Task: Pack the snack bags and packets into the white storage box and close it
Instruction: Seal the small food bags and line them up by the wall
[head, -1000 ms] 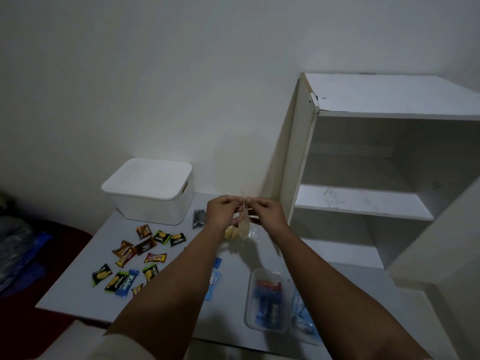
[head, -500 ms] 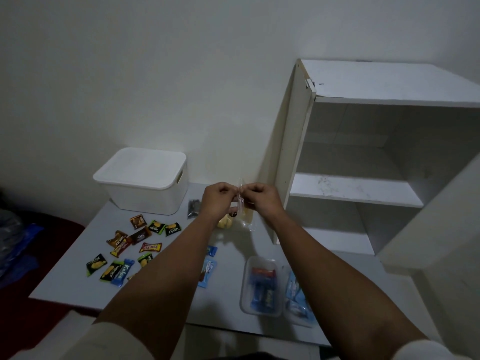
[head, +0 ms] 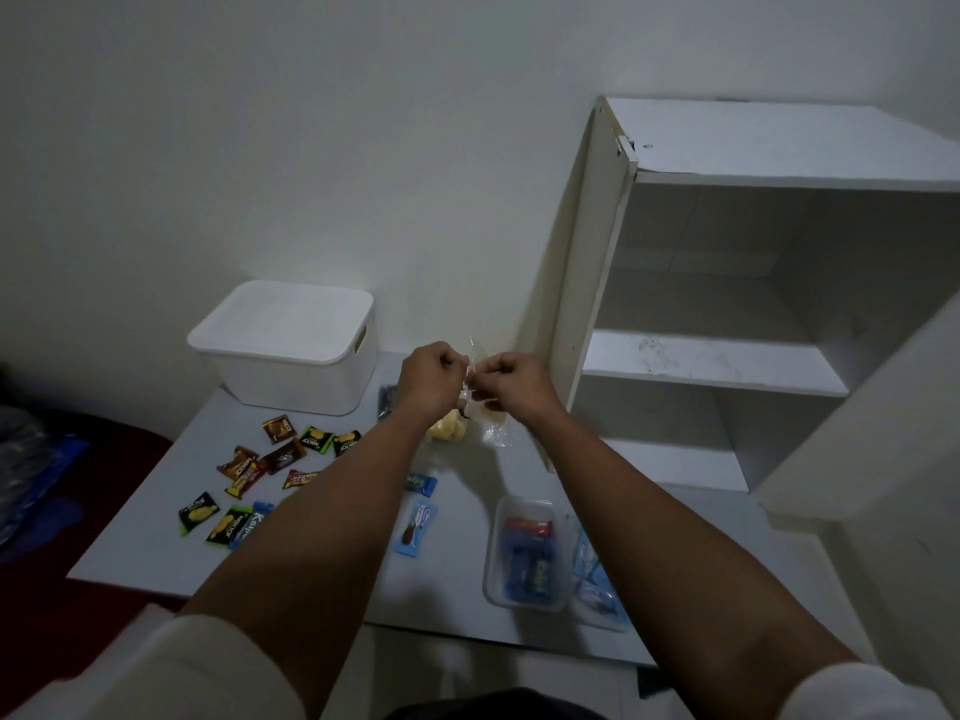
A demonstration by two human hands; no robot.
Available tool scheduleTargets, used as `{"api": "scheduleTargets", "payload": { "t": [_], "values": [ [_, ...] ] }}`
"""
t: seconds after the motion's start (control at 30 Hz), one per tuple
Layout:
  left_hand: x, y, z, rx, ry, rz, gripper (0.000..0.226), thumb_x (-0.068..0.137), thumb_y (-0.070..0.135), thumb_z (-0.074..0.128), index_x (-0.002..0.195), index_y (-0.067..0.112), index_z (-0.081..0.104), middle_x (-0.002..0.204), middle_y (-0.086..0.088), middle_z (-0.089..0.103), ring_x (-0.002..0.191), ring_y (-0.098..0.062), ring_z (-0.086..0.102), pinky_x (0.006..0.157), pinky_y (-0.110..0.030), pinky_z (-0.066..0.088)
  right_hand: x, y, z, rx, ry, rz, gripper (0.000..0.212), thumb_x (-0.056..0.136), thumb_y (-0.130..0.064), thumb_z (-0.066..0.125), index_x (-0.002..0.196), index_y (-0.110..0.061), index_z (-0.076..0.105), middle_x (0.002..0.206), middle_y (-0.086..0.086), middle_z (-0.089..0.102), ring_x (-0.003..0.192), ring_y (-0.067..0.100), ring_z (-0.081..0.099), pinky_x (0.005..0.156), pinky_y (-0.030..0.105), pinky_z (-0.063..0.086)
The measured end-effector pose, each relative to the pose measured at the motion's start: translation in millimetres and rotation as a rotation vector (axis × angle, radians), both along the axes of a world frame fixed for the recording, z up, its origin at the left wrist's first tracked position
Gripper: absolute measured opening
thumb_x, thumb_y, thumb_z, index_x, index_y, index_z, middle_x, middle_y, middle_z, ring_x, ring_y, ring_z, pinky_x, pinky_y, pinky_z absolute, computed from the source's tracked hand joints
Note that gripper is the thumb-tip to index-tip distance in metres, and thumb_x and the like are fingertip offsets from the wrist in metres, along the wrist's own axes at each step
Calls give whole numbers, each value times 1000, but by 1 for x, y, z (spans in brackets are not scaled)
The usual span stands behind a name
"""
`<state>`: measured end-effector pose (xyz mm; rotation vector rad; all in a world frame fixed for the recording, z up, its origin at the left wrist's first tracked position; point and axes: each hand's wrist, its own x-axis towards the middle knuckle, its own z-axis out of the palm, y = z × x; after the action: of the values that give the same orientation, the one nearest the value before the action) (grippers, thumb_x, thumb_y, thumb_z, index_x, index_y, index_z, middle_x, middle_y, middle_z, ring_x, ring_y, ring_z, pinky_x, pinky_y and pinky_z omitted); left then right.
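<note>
Right now both grips, left hand & right hand, pinch the clear bag top, bag hanging vertical. White storage box, lid on, sits left of the bag, so I reckon left hand's nearer to open it.

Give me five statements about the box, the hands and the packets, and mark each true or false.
1. The white box has its lid on. True.
2. Both hands pinch a clear bag. True: left hand, right hand.
3. The packets lie inside the box. False: they lie loose on the table.
4. The shelf unit stands left of the box. False: right of it.
5. A clear tub holds blue packets. True.
</note>
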<state>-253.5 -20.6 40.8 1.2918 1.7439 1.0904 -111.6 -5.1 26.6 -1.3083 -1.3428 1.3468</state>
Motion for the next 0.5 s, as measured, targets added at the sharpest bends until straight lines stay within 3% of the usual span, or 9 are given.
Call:
{"api": "scheduleTargets", "payload": {
  "t": [0.1,0.23,0.37,0.43,0.5],
  "values": [
    [-9,0,-1,-12,-82,56,16,93,15,68,81,7,71,85,-9,74,81,-29,74,71,-48,64,-9,-1,3,9,-97,41,9,84,-4,75,89,3,74,86,19,76,71,19,74,63,31,58],
    [-20,-12,-1,-122,-221,28,10,88,6,71,81,0,72,89,-19,76,82,-22,77,72,-43,65,-16,2,4,40,-66,15,6,83,2,72,88,2,75,85,18,75,72,18,71,64,29,59],
    [-31,-14,-4,-124,-189,15,10,86,3,69,79,-5,68,88,-22,74,83,-25,75,70,-43,65,-29,3,0,24,-56,-13,6,81,-3,74,87,-5,75,85,15,77,79,32,76,69,45,61],
    [-36,-13,-2,-105,-173,20,9,87,1,66,82,-6,66,88,-22,72,79,-24,73,67,-39,65,-37,1,-2,-6,-31,-19,8,80,-1,73,87,-4,74,85,18,76,79,34,75,63,38,61],
    [-43,-12,-1,-83,-168,21,7,87,0,65,81,-4,64,85,-22,70,77,-24,72,65,-36,64,-45,-2,-4,-26,-21,-10,9,80,2,72,89,0,73,84,20,74,69,25,72,56,27,54]
  ]
}}
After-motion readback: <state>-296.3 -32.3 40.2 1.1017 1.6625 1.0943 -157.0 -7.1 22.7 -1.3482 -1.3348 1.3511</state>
